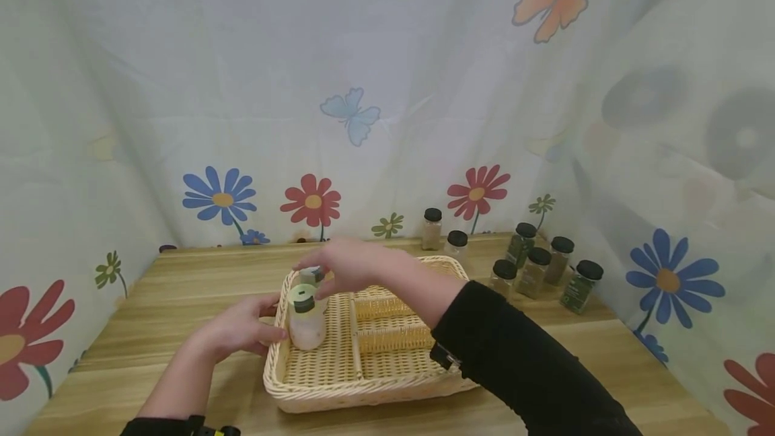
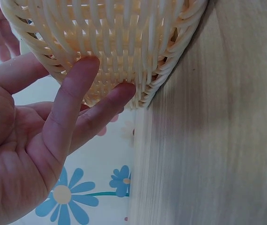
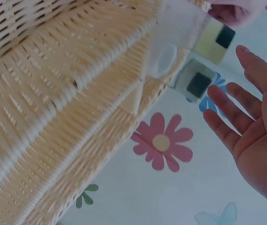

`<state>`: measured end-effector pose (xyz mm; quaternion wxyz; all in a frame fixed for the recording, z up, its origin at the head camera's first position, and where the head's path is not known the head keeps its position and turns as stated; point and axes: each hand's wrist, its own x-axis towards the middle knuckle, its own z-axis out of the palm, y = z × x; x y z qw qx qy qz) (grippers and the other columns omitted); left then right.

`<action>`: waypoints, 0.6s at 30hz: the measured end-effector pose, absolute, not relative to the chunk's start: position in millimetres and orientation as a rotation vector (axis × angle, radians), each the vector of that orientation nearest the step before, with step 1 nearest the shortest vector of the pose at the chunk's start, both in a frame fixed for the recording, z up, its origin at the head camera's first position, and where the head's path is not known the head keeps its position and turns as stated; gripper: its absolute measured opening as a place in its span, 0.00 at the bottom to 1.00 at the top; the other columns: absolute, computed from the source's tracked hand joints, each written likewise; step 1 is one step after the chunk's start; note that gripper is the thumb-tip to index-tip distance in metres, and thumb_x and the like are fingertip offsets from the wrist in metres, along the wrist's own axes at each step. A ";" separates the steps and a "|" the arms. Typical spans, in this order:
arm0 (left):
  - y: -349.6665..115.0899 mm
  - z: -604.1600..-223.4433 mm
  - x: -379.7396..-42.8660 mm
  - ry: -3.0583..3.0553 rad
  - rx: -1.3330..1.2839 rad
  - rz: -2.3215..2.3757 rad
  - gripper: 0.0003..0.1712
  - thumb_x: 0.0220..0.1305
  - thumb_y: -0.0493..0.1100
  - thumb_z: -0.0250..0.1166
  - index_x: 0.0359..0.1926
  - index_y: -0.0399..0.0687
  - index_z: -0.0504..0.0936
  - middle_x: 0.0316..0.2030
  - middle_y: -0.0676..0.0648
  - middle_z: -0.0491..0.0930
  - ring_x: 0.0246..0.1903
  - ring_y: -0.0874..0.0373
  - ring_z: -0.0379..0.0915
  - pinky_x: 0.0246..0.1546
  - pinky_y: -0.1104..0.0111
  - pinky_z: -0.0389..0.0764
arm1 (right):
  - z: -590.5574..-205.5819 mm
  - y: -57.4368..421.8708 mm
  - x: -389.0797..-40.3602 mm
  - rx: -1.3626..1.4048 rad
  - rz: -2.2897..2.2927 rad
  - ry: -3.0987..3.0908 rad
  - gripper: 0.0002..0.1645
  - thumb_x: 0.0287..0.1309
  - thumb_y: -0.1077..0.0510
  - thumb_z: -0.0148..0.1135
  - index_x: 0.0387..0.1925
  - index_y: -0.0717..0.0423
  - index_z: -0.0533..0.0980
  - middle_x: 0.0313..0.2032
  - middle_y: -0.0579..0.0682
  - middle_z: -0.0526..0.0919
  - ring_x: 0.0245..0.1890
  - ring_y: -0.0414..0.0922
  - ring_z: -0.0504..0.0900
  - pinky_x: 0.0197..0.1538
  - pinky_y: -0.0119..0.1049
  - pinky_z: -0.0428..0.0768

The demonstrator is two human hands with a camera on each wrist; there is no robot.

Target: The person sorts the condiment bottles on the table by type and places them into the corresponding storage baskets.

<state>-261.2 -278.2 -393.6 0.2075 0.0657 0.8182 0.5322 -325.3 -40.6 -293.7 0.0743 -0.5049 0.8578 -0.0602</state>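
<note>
A woven wicker basket [image 1: 363, 395] with dividers sits on the wooden table. In its left compartment stand two clear jars, one behind the other: the front jar [image 1: 307, 333] has a yellow-green lid with a dark patch, the rear jar [image 3: 195, 84] a pale grey-green lid. My left hand [image 1: 245, 325] holds the basket's left wall, fingertips against the outside and a digit over the rim, as the left wrist view shows. Over the jars is my right hand [image 1: 351, 264], fingers spread and apart from the lids in the right wrist view, holding nothing.
Several black-capped spice jars [image 1: 533, 271] stand right of the basket. Behind it are another black-capped jar [image 1: 432, 229] and one partly hidden [image 1: 457, 245]. A flower-and-butterfly curtain [image 1: 387, 173] borders the table [image 1: 194, 281].
</note>
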 end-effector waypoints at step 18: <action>-279.3 -397.8 -263.0 2.284 0.233 1.497 0.49 0.60 0.37 0.69 0.77 0.35 0.54 0.70 0.22 0.60 0.50 0.45 0.83 0.41 0.51 0.89 | -252.6 32.8 -355.0 -1.246 -0.611 2.872 0.37 0.65 0.45 0.66 0.73 0.40 0.67 0.77 0.49 0.61 0.75 0.51 0.65 0.72 0.50 0.73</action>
